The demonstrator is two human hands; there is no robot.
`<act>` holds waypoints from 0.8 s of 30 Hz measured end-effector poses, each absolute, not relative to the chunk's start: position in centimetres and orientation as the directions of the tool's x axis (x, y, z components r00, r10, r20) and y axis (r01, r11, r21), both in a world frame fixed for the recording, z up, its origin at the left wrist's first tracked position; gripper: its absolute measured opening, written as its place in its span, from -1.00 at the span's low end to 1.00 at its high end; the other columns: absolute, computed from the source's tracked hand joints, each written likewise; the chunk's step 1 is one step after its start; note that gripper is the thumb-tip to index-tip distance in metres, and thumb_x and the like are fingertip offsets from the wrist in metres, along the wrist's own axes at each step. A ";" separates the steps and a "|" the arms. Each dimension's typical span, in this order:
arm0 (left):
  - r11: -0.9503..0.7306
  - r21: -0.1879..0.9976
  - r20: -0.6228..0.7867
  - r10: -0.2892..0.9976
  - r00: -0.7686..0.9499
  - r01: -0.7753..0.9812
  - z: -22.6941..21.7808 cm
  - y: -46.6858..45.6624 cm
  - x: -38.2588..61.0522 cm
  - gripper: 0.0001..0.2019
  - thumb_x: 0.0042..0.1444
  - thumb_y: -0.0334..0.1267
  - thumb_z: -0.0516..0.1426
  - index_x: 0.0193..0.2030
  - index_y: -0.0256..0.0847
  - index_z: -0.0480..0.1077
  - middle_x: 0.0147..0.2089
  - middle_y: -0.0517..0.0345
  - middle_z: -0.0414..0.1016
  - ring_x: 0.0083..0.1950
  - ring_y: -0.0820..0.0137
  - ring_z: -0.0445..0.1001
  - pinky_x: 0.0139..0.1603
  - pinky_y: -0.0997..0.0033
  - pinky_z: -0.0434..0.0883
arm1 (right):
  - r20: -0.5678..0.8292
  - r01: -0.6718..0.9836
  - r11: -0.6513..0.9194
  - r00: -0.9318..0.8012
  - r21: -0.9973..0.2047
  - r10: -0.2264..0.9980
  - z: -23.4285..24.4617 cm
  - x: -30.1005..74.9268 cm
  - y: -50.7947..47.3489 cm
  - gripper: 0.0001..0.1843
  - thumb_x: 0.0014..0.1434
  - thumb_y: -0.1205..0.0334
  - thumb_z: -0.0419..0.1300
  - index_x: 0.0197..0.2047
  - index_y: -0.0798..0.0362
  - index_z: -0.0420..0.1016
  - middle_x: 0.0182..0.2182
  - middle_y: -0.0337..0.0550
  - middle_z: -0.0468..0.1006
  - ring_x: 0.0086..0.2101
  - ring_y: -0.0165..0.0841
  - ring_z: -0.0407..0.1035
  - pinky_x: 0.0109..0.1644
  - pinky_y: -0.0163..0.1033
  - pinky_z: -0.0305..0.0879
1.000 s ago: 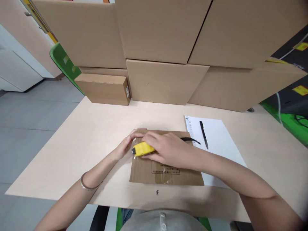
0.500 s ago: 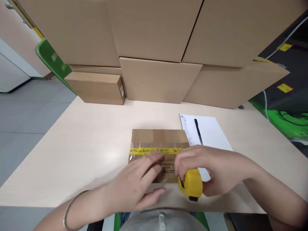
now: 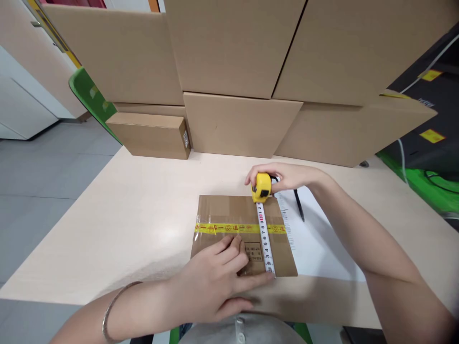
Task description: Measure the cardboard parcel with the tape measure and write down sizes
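A small cardboard box with a yellow printed tape strip lies flat on the table in front of me. My right hand is closed around a yellow tape measure at the box's far edge. Its white blade runs across the top of the box to the near edge. My left hand rests on the box's near left part, fingers stretched out. Its index finger touches the blade's end near the front edge. A printed label frame shows beside my left fingers, partly covered.
A white paper sheet with a black pen lies right of the box, partly under my right arm. Large cardboard panels stand along the back. A closed carton sits at the back left, beside a green divider.
My right hand has moved away from me with the tape measure, drawing the blade out across the box. My left index finger has come onto the blade's near end.
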State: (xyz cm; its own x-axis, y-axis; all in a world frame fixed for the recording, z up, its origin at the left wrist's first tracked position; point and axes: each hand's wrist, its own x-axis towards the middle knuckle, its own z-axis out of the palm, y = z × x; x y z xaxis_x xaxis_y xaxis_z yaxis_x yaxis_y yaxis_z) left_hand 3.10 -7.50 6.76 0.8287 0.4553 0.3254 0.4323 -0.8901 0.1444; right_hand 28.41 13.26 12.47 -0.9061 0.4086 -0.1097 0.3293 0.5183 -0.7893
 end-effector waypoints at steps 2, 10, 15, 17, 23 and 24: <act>-0.892 0.142 0.322 0.453 0.832 0.430 6.7 -7.4 3.1 -0.49 0.46 0.09 -0.02 0.43 -0.01 0.34 -0.07 -0.01 0.56 0.12 0.05 0.54 0.27 0.00 0.41 | -0.094 0.324 0.492 -0.895 -0.808 0.435 11.6 28.4 14.9 -0.67 0.06 0.34 0.22 -0.06 0.03 0.48 0.03 -0.05 0.61 0.03 -0.21 0.49 0.13 -0.06 0.38; -0.890 0.128 0.317 0.454 0.833 0.437 6.5 -7.3 2.8 -0.46 0.45 0.14 0.00 0.46 0.04 0.30 -0.05 0.00 0.57 0.14 0.08 0.53 0.34 0.02 0.36 | -0.095 0.387 0.513 -0.858 -0.766 0.505 11.2 28.2 14.7 -0.67 -0.03 0.41 0.20 -0.14 0.01 0.46 -0.13 -0.15 0.61 -0.11 -0.27 0.48 -0.02 -0.15 0.40; -0.909 0.041 0.361 0.401 0.842 0.415 6.5 -7.1 2.7 -0.57 0.41 -0.01 0.08 0.36 0.09 0.36 -0.08 -0.02 0.57 0.16 0.04 0.53 0.25 0.01 0.47 | -0.105 0.318 0.597 -0.926 -0.736 0.363 13.5 28.2 8.6 -0.61 -0.01 0.50 0.23 -0.09 0.00 0.54 -0.09 -0.15 0.59 -0.11 -0.28 0.49 -0.02 -0.18 0.42; -0.928 0.084 0.426 0.362 0.829 0.362 6.7 -7.1 2.5 -0.62 0.35 -0.11 0.14 0.27 0.03 0.40 -0.12 -0.05 0.57 0.12 0.03 0.55 0.18 0.03 0.54 | -0.169 0.317 0.585 -0.941 -0.747 0.294 14.0 28.2 5.0 -0.60 0.00 0.54 0.23 -0.10 -0.02 0.57 -0.13 -0.18 0.57 -0.17 -0.31 0.51 -0.09 -0.24 0.43; -0.761 0.570 0.651 0.649 0.394 0.311 6.2 -6.6 0.3 -0.54 0.32 -0.39 0.13 0.31 0.06 0.29 -0.11 0.08 0.53 0.07 0.17 0.55 0.07 0.02 0.61 | -0.141 0.336 0.532 -0.917 -0.777 0.373 13.3 30.0 -1.1 -0.57 0.02 0.62 0.19 -0.18 -0.07 0.60 -0.13 -0.22 0.59 -0.23 -0.35 0.53 -0.19 -0.28 0.42; -0.673 0.643 0.629 0.737 0.248 0.367 5.6 -6.1 -0.3 -0.57 0.32 -0.38 0.15 0.27 0.09 0.32 -0.04 0.08 0.51 0.10 0.18 0.54 0.10 0.00 0.59 | -0.097 0.307 0.494 -0.909 -0.814 0.406 12.9 30.8 -0.9 -0.62 0.06 0.59 0.24 -0.16 -0.07 0.59 -0.10 -0.20 0.59 -0.19 -0.34 0.54 -0.14 -0.26 0.45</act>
